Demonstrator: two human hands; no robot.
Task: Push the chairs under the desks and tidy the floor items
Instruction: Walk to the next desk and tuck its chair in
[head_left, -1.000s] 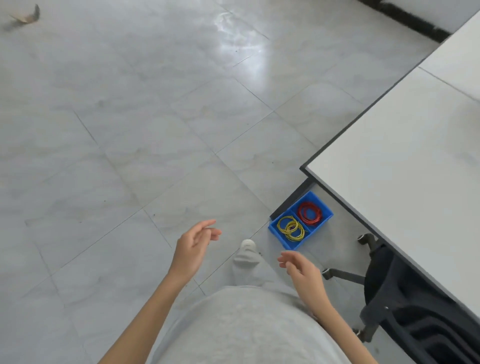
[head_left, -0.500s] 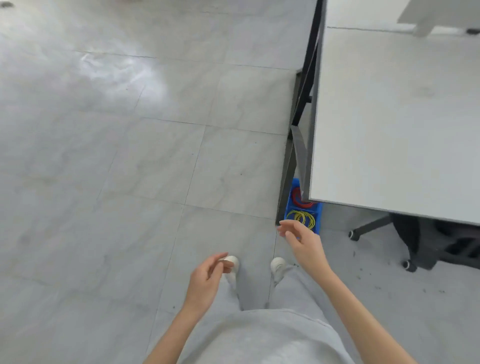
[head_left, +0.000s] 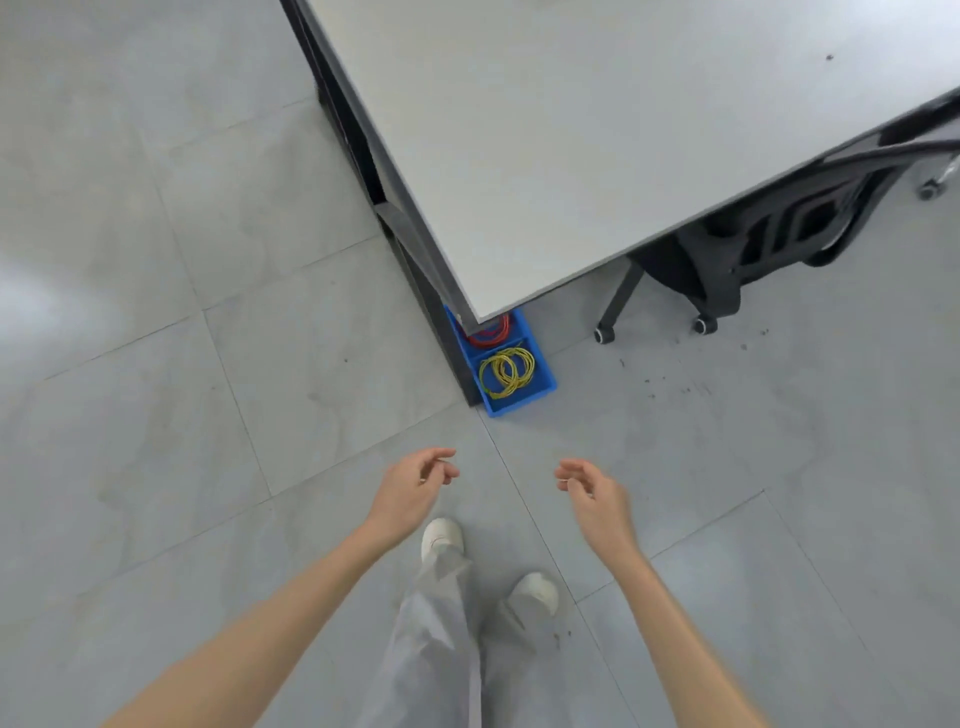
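Glossy grey stone floor tiles with thin grout lines across the left of the frame. Lower centre-left: left hand, fingers loosely curled, grip apart and holding nothing. Below it, white shoes and pale grey trousers. Centre: small blue plastic tray, rectangular and two-celled, on the floor at the black metal leg of the worktop, half tucked under its corner; yellow wire coils in the near cell, red coils in the far one. Lower centre-right: right hand, relaxed, grip likewise apart and empty. Upper right: smooth matte white worktop, and beneath its edge a black mesh-backed castor chair, pushed partly under.
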